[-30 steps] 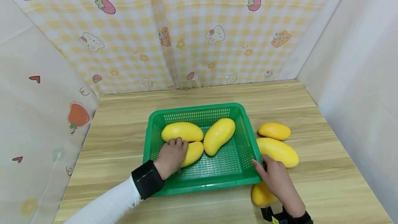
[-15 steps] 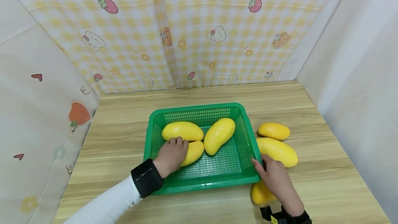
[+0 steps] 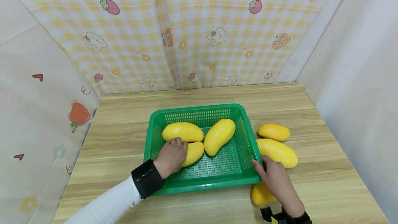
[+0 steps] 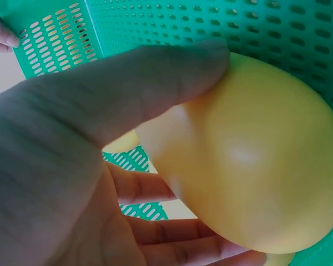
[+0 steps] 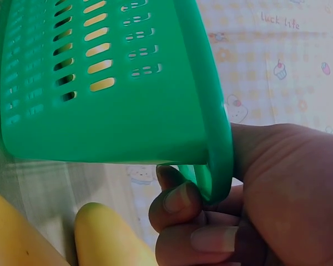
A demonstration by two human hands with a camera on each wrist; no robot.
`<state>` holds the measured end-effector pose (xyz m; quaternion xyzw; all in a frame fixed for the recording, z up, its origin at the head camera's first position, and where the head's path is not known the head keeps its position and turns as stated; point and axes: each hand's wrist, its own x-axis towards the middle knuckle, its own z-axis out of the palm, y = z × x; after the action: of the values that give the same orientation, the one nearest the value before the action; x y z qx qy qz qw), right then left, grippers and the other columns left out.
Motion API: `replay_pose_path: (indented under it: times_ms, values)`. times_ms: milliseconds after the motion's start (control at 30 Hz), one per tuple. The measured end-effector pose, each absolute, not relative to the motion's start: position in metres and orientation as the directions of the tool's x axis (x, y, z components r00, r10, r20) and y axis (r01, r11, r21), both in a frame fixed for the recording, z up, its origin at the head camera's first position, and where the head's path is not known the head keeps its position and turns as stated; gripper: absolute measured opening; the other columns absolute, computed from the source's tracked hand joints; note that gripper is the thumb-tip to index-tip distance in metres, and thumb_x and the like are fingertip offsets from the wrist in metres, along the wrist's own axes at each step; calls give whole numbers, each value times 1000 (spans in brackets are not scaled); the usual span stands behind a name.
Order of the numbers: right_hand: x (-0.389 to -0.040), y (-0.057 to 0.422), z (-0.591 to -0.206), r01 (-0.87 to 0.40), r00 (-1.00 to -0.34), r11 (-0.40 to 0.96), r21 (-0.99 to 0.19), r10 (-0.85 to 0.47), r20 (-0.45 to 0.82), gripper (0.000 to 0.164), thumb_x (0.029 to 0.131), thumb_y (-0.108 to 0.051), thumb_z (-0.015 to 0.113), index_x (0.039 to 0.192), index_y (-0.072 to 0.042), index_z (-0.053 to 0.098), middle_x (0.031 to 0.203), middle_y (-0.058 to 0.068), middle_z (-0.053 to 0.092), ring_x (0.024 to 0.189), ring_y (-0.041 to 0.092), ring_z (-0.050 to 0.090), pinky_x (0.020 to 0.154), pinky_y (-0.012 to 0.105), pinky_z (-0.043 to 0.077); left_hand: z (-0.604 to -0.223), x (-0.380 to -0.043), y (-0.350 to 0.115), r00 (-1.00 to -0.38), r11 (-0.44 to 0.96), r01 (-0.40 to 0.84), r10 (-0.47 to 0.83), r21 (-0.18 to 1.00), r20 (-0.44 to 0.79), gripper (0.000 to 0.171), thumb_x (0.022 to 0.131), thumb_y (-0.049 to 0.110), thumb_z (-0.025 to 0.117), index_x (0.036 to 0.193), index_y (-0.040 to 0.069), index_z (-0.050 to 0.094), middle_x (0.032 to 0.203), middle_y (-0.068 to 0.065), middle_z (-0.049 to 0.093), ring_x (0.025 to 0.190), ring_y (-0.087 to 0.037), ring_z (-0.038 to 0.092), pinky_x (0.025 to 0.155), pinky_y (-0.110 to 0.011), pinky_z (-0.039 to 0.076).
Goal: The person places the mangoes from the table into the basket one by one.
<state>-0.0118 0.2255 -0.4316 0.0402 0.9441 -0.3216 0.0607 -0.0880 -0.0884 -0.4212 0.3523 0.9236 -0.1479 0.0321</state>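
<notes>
My left hand (image 3: 172, 156) is inside the green plastic basket (image 3: 199, 108), holding a yellow mango (image 3: 194, 153). In the left wrist view the thumb lies over one side of that mango (image 4: 255, 160) while the fingers curl round the other. Two more mangoes rest in the basket: one along the back (image 3: 182, 131), another slanted on the right (image 3: 219, 137). At the basket's front right corner, my right hand (image 3: 276, 177) grips the rim. The right wrist view has its fingers curled under the rim (image 5: 219, 127), with the thumb partly hidden behind it.
Outside the basket's right side lie a small mango (image 3: 274, 132) and a larger mango (image 3: 277, 152). A third mango (image 3: 262, 194) is partly covered by the right hand. The wood-grain table (image 3: 124, 120) is bounded by a checked cloth (image 3: 192, 44) behind and pale side cloths.
</notes>
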Motion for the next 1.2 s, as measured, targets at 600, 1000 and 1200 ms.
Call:
replay_pose_path:
  times_ms: [600, 1000, 1200]
  values:
    - [-14, 225, -430, 98, -989, 808, -581, 12, -150, 31, 99, -32, 53, 86, -5, 56, 57, -2, 44, 48, 11, 43, 44, 23, 34, -413, -89, -93, -719, 696, 692, 686, -191, -110, 60, 69, 38, 85, 113, 4, 61, 98, -14, 51, 78, -24, 52, 62, -31, 48]
    - [-11, 225, -432, 118, -985, 811, -573, 22, -171, 33, 100, -35, 50, 83, -7, 54, 55, -2, 42, 47, 11, 42, 43, 22, 34, -381, -77, -134, -796, 796, 606, 606, 8, 1, 54, 76, 31, 82, 114, -1, 60, 93, -13, 54, 79, -24, 53, 62, -34, 48]
    - [-13, 226, -429, 102, -985, 825, -557, 5, -172, 34, 100, -35, 51, 80, -8, 53, 55, -2, 41, 46, 11, 41, 43, 22, 33, -386, -73, -166, -895, 875, 445, 435, 190, 97, 57, 81, 24, 78, 122, -8, 54, 96, -17, 56, 71, -21, 56, 56, -31, 48]
